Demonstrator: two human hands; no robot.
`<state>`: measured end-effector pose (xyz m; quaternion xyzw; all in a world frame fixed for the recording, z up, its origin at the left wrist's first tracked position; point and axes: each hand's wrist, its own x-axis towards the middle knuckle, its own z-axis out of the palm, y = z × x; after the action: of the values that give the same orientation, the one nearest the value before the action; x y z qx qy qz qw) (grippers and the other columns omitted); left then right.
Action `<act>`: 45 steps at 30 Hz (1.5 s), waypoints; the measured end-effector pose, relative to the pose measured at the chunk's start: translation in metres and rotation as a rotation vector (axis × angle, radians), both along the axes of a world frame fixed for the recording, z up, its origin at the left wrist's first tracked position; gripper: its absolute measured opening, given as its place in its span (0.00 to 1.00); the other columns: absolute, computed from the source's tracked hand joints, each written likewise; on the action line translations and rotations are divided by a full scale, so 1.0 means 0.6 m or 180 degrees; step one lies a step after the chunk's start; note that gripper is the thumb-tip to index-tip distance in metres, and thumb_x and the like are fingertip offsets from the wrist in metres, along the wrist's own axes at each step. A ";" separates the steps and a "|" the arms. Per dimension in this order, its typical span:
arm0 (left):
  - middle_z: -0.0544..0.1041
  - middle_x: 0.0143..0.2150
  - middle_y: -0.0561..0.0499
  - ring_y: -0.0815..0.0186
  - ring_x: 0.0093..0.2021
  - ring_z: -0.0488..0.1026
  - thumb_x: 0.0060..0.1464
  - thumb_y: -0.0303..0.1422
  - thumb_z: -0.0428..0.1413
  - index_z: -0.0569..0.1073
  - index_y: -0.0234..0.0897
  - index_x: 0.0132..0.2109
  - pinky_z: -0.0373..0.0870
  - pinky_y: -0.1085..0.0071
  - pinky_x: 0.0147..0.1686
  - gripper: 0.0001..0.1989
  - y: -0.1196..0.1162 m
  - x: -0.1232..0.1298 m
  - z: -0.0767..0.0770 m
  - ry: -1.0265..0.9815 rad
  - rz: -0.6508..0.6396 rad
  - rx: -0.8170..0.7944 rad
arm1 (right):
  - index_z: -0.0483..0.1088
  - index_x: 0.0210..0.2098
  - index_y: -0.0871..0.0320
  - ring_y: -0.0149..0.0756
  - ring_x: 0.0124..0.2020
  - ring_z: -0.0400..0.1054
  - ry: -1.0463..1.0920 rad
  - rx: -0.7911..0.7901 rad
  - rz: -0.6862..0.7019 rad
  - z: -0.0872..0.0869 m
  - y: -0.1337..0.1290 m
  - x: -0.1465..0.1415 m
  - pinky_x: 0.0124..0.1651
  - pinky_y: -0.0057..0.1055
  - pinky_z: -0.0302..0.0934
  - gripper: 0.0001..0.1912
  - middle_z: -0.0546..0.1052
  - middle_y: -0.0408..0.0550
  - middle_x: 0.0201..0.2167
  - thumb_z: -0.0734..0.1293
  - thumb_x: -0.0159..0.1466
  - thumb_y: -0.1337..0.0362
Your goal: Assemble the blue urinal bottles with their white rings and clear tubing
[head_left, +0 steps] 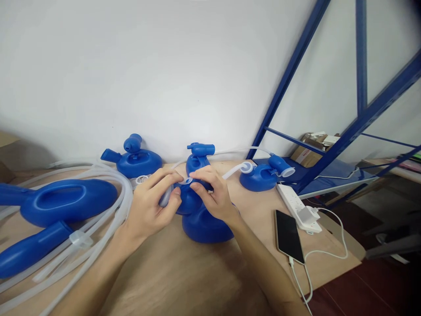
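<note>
Near the middle of the view, my left hand [154,199] is closed round a translucent whitish cap [166,196]. My right hand [213,191] has its thumb and forefinger at a small clear ring-like part [187,180], which bridges the gap between both hands. Right behind and below the fingers stand blue plastic bottles, the nearest one [207,226] lying low on the table. Another blue bottle with a blue nozzle piece [202,150] stands behind my right hand. The fingertips partly hide the small part.
Coiled translucent tubing [123,193] and blue bottles [69,199] cover the table's left. A blue bottle with tube [258,177] stands right of centre. Further right are a power strip [296,206], a phone [288,235] with cable, and a blue metal shelf [292,70].
</note>
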<state>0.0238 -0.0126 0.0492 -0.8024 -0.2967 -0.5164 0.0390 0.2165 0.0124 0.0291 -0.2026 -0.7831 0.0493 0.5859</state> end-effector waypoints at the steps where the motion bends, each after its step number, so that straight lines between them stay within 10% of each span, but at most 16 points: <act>1: 0.80 0.44 0.46 0.62 0.45 0.80 0.63 0.24 0.52 0.75 0.37 0.45 0.76 0.68 0.45 0.09 -0.001 -0.001 0.000 0.0005 0.0007 0.0004 | 0.73 0.51 0.50 0.36 0.43 0.75 0.0003 0.0083 0.0032 -0.001 0.002 0.000 0.47 0.35 0.73 0.08 0.79 0.46 0.42 0.65 0.76 0.61; 45: 0.82 0.49 0.48 0.66 0.46 0.82 0.60 0.20 0.58 0.78 0.38 0.40 0.78 0.70 0.48 0.08 -0.041 0.009 0.015 -0.0413 -0.0440 -0.0174 | 0.75 0.40 0.54 0.35 0.38 0.82 0.0560 0.0646 0.0389 0.017 -0.027 -0.007 0.41 0.30 0.79 0.06 0.85 0.47 0.38 0.74 0.67 0.70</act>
<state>0.0292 -0.0372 0.0585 -0.7865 -0.2565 -0.5605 -0.0379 0.2122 -0.0038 0.0395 -0.0892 -0.7406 0.0229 0.6656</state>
